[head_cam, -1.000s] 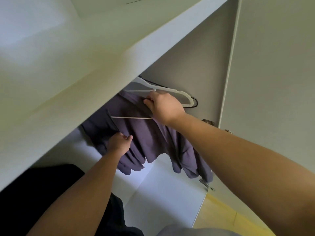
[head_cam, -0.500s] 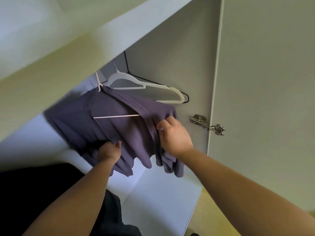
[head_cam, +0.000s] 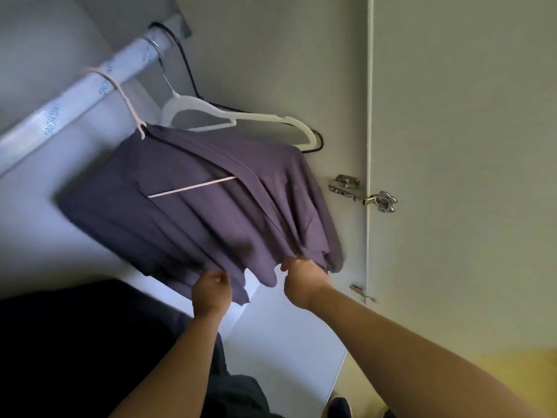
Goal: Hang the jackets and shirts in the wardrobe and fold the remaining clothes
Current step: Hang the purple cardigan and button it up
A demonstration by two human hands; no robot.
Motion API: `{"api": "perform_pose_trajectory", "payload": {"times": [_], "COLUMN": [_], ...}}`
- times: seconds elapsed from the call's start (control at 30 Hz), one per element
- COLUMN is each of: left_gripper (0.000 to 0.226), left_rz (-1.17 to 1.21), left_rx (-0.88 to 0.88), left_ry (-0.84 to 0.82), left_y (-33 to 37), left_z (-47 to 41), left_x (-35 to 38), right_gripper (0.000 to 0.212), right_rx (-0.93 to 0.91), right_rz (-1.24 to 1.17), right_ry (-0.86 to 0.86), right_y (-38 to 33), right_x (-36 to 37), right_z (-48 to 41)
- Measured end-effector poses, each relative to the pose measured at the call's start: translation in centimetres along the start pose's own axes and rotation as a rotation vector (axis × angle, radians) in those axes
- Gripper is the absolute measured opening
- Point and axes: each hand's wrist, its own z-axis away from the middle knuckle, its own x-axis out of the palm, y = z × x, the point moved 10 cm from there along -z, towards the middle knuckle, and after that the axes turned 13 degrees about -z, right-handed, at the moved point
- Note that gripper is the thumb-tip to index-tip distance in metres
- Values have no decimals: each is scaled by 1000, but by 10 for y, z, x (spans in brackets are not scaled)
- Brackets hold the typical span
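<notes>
Both forearms bare, reaching up into wardrobe. Left hand [head_cam: 212,289] curled, pinching lower hem of purple shirt [head_cam: 211,218]. Right hand [head_cam: 303,280] pinching hem just beside it, knuckles toward me. I note shirt soft, draped in folds, hung on thin pale hanger [head_cam: 193,187] hooked over glossy white rail [head_cam: 75,98]. Empty white plastic hanger [head_cam: 241,117] and black wire hanger [head_cam: 321,141] behind it. Shiny metal hinge [head_cam: 361,194] at door edge.
</notes>
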Motion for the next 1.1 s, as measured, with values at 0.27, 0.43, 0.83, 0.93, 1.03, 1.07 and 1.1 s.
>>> {"api": "perform_pose_trajectory", "payload": {"times": [0.27,0.43,0.83,0.93,1.03,1.07,1.1], "left_gripper": [31,40,41,35,27,23,18], "left_rz": [260,124,245,364,455,467,473], "left_rx": [-130,-10,-2,126,227,248,266], "left_ry": [346,665,1178,1201,1219,1242,1261], "left_y": [-11,-9,-22,-17,-11,-9,-6], "left_z": [-12,-30,-66,-68,-65,-63,-60], "left_x": [-1,16,21,23,31,33,36], "right_gripper": [51,75,40,41,32,26,22], "right_rx": [-11,-154,-417,-480,-582,-629,-672], "right_rz": [-41,34,-36,-45,-69,-71,-82], "right_ry": [15,98,811,873,946,967,974], "right_y": [21,26,57,54,50,50,52], "right_x": [24,29,-18,-20,-20,-20,-20], "right_z": [-32,-65,-102,-112,-113,-111,-111]}}
